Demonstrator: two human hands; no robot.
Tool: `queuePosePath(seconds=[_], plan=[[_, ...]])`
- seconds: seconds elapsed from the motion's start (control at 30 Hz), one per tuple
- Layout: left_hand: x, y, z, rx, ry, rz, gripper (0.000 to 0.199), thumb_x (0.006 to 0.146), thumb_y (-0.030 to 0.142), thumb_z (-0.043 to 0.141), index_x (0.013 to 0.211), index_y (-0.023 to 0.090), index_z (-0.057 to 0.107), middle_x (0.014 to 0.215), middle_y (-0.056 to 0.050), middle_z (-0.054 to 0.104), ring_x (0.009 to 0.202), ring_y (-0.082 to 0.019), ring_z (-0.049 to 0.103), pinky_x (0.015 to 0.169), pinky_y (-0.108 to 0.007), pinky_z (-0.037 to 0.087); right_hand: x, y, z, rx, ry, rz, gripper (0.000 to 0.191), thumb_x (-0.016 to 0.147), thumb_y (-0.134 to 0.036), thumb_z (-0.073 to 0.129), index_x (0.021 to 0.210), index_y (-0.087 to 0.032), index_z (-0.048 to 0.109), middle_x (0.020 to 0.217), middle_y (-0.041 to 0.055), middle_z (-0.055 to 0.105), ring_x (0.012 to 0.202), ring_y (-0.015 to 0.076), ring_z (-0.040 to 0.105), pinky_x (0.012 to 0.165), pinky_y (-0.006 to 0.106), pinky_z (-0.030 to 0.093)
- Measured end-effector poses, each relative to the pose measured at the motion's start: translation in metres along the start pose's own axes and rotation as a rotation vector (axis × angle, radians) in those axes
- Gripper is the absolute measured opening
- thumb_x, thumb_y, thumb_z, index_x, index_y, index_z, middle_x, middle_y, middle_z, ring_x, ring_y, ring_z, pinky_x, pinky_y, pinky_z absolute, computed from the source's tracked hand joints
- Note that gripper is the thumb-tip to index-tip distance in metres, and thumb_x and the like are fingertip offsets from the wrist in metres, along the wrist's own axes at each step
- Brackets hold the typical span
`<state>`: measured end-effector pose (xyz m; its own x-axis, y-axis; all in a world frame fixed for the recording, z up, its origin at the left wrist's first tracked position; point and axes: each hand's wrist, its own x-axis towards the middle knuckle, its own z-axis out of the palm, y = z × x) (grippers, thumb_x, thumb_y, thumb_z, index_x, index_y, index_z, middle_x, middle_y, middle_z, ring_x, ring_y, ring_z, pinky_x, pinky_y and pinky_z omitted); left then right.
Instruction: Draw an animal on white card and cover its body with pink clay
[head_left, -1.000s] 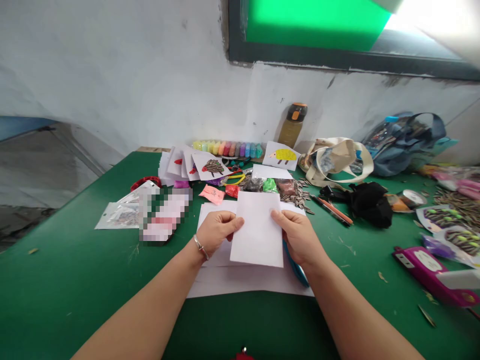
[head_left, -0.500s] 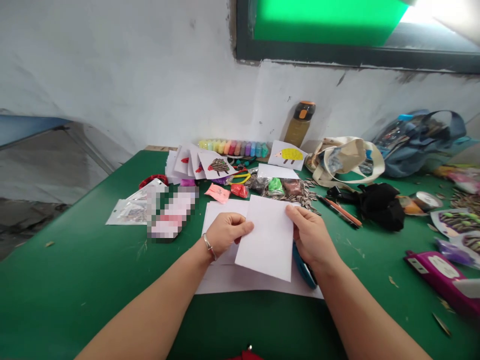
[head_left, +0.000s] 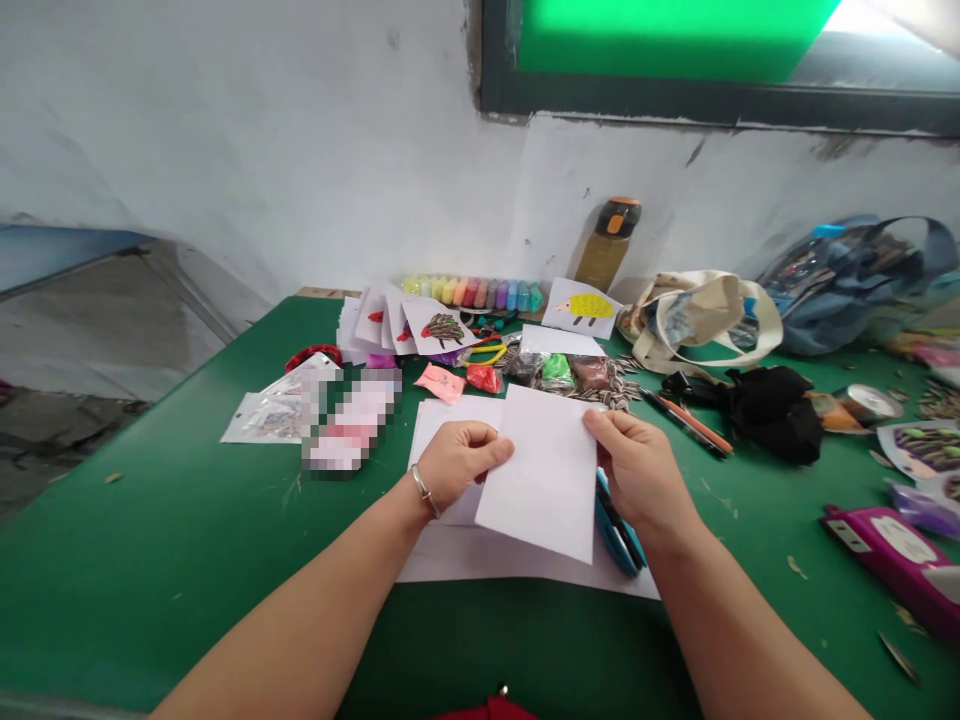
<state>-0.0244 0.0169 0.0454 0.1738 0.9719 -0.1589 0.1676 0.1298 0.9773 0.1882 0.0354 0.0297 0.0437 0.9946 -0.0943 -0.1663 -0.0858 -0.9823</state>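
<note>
The left hand (head_left: 459, 468) pinches the left edge of a white card (head_left: 538, 480), thumb on its face, other fingers curled in. The right hand (head_left: 646, 482) grips near its upper right corner, thumb likewise in front. Beneath lie larger white sheets (head_left: 450, 553).

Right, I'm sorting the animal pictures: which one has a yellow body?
The animal card in front of the orange-topped bottle: its animal's body is yellow, while the front fanned card shows a dark, striped one.
</note>
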Motion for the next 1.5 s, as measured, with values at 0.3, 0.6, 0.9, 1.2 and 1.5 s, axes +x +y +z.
queuePosePath(seconds=[0.3,0.6,0.9,1.2,1.5], plan=[[0.001,-0.002,-0.004,-0.007,0.006,0.011,0.039,0.068,0.048,0.068,0.052,0.017,0.049,0.048,0.005,0.043,0.048,-0.008,0.038,0.047,-0.022,0.031,0.001,-0.006,-0.001,0.036,-0.080,0.076,0.039,0.073,-0.052,0.073,0.058,-0.018,0.058,0.053,-0.0029,0.051,0.049,0.0103,0.042,0.048,0.026,0.032],[-0.005,0.005,0.002,0.020,-0.107,-0.010,0.041,0.069,0.049,0.066,0.051,0.018,0.048,0.047,0.005,0.044,0.047,-0.009,0.038,0.048,-0.022,0.033,0.003,-0.003,-0.006,0.051,0.005,0.026,0.033,0.071,-0.046,0.075,0.063,-0.017,0.063,0.052,-0.0041,0.051,0.047,0.0084,0.040,0.046,0.023,0.029],[0.003,0.000,-0.012,0.007,0.022,0.009,0.040,0.069,0.049,0.069,0.055,0.017,0.049,0.052,0.006,0.041,0.050,-0.008,0.036,0.048,-0.021,0.029,-0.001,-0.008,-0.001,0.096,-0.252,0.240,0.035,0.072,-0.048,0.075,0.066,-0.016,0.062,0.057,0.0000,0.058,0.051,0.0104,0.050,0.050,0.024,0.040],[0.005,0.000,-0.018,0.051,0.062,0.010,0.039,0.069,0.049,0.068,0.055,0.016,0.050,0.052,0.006,0.041,0.050,-0.008,0.037,0.047,-0.022,0.027,-0.003,-0.006,0.004,-0.053,-0.303,0.116,0.038,0.076,-0.042,0.072,0.053,-0.016,0.056,0.045,-0.0023,0.053,0.043,0.0072,0.046,0.046,0.020,0.032],[0.007,-0.004,-0.028,0.130,0.161,0.092,0.037,0.074,0.046,0.066,0.056,0.016,0.051,0.051,0.005,0.043,0.050,-0.009,0.038,0.049,-0.023,0.028,-0.009,-0.007,0.009,-0.145,-0.407,0.190,0.039,0.077,-0.047,0.068,0.053,-0.017,0.059,0.047,-0.0002,0.059,0.041,0.0079,0.049,0.044,0.021,0.035]])
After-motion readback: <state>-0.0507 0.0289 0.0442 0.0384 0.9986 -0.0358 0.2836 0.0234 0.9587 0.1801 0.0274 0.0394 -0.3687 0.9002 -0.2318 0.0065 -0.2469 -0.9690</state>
